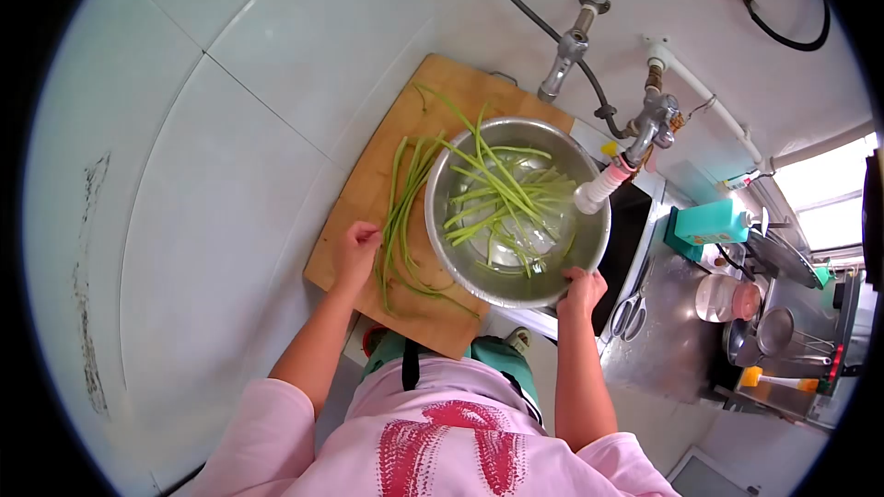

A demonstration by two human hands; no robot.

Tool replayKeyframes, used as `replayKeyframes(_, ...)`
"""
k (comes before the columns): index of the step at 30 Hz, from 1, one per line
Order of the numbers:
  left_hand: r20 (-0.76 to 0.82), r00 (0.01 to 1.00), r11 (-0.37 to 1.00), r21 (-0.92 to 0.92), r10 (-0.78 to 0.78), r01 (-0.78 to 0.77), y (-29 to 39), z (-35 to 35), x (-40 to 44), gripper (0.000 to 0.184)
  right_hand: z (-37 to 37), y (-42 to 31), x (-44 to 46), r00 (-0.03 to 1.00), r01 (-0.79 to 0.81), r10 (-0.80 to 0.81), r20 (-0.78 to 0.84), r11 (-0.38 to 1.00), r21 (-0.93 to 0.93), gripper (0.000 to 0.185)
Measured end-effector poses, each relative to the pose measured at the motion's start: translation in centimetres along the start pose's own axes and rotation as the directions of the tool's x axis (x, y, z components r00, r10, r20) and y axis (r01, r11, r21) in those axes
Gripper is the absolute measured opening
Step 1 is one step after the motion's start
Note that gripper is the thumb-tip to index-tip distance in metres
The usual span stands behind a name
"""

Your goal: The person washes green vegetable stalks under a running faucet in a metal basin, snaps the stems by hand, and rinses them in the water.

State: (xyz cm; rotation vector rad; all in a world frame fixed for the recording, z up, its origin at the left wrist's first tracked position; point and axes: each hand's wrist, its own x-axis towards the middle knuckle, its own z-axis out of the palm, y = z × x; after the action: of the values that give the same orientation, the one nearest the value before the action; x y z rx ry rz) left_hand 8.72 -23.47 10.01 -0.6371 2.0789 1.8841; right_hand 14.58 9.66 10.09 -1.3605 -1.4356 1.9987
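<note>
My right hand (582, 291) grips the near right rim of a round steel basin (440, 253), its fingers wrapped over the edge. Long thin green stalks (502, 189), like garlic scapes, lie in the basin in shallow water, and a few stick out over its left rim. More green stalks (398, 212) lie in a loose bunch on a wooden cutting board (368, 179) under the basin's left side. Beside that bunch, my left hand (359, 247) is closed with the fingers curled together; whether anything is between them is hidden.
A tap with a pink-and-white nozzle (605, 186) reaches over the basin's right rim. Another tap (562, 64) hangs behind it. To the right, scissors (630, 316), a teal bottle (714, 221), a jar (723, 298) and strainers (775, 328) stand on or near the steel counter (658, 350).
</note>
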Motion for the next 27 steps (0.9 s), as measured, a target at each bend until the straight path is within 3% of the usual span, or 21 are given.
replayKeyframes(1, -0.073, 0.989, 0.942, 0.322, 0.126, -0.096, -0.3, -0.6, 0.6, 0.036, 1.1, 0.0, 0.0, 1.0, -0.009, 0.009, -0.021, 1.0, -0.001, 0.02)
replayKeyframes(2, -0.099, 0.959, 0.775, 0.614, 0.265, -0.151, -0.8, -1.0, 1.1, 0.038, 1.9, 0.5, 0.3, 1.0, -0.022, 0.022, -0.015, 1.0, 0.008, 0.019)
replayKeyframes(3, -0.098, 0.962, 0.78, 0.609, 0.254, -0.144, -1.2, -0.4, 1.2, 0.038, 2.8, 0.5, 0.3, 1.0, -0.01, 0.01, -0.025, 1.0, 0.013, 0.018)
replayKeyframes(5, -0.009, 0.892, 0.431, 0.878, 0.451, -0.209, -1.6, 2.0, 0.9, 0.05, 4.0, 1.2, 0.8, 1.0, -0.027, 0.027, -0.014, 1.0, 0.015, 0.021)
replayKeyframes(7, -0.019, 0.922, 0.452, 0.875, 0.386, -0.171, -1.2, 3.0, 0.9, 0.056, 5.2, 1.7, 1.1, 0.999, -0.032, 0.032, -0.021, 0.999, -0.005, 0.02)
replayKeyframes(13, -0.044, 0.942, 0.546, 0.823, 0.333, -0.155, -3.0, 1.7, 2.9, 0.042, 6.0, 2.8, 2.9, 1.0, -0.03, 0.03, 0.008, 0.999, -0.022, 0.021)
replayKeyframes(16, -0.095, 0.95, 0.517, 0.852, 0.297, -0.077, -2.6, 0.7, 2.7, 0.036, 6.3, 2.3, 3.2, 0.998, -0.052, 0.051, 0.041, 0.999, 0.009, 0.023)
replayKeyframes(18, -0.147, 0.972, 0.528, 0.849, 0.184, 0.028, -2.3, 0.4, 2.3, 0.034, 6.1, 1.8, 3.3, 0.992, -0.085, 0.078, 0.096, 0.994, 0.068, 0.024)
replayKeyframes(25, -0.305, 0.916, 0.504, 0.852, 0.261, 0.14, -3.5, -0.4, 1.3, 0.032, 5.4, 1.1, 3.9, 0.981, -0.177, 0.168, 0.094, 0.98, 0.087, 0.027)
replayKeyframes(27, -0.322, 0.923, 0.526, 0.834, 0.213, 0.17, -4.0, -0.7, 1.2, 0.029, 5.4, 1.0, 4.0, 0.981, -0.17, 0.161, 0.108, 0.982, 0.077, 0.028)
